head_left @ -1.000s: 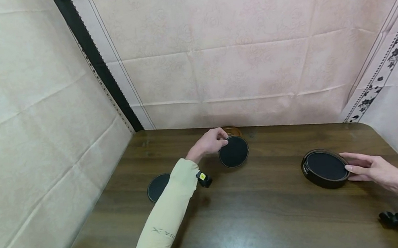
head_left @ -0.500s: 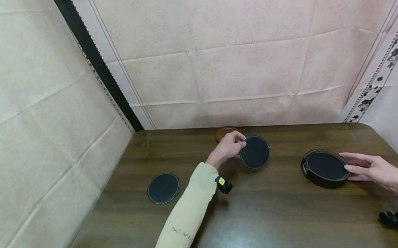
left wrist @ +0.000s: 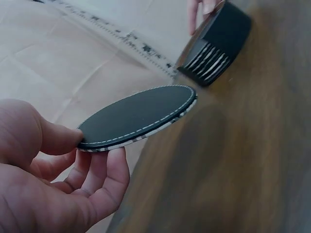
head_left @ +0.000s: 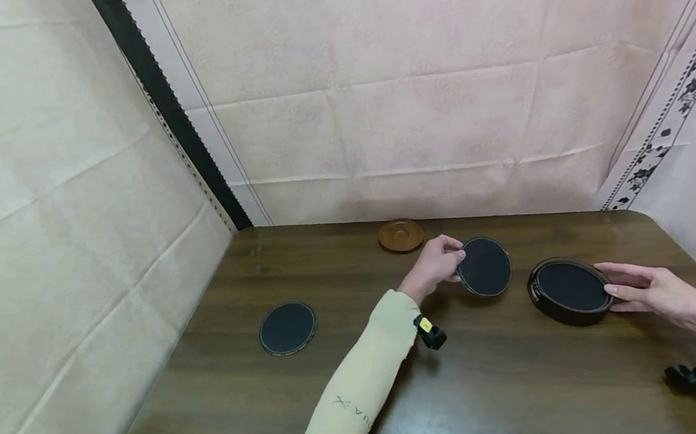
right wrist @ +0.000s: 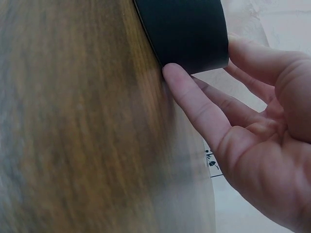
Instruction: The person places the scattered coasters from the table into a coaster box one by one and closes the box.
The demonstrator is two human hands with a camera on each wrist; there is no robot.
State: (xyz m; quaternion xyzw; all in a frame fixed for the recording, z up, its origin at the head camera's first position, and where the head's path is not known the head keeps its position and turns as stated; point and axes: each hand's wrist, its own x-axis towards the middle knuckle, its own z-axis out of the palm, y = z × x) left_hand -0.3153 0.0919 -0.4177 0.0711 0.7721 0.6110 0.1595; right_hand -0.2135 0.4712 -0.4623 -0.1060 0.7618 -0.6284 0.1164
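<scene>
- While the left hand pinches a round black leather-look coaster, the right hand, fingers extended, touches a cylindrical black leather-look holder.
- Inside sit stacked coasters.

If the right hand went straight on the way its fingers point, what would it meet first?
The round black coaster holder, which its fingers touch. Beyond that, the coaster in the left hand looks roughly in line, though depth is unclear.

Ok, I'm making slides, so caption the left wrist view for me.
A dark, pale-stitched disc in the left hand's grip above the wooden table, a round black holder beyond.
</scene>
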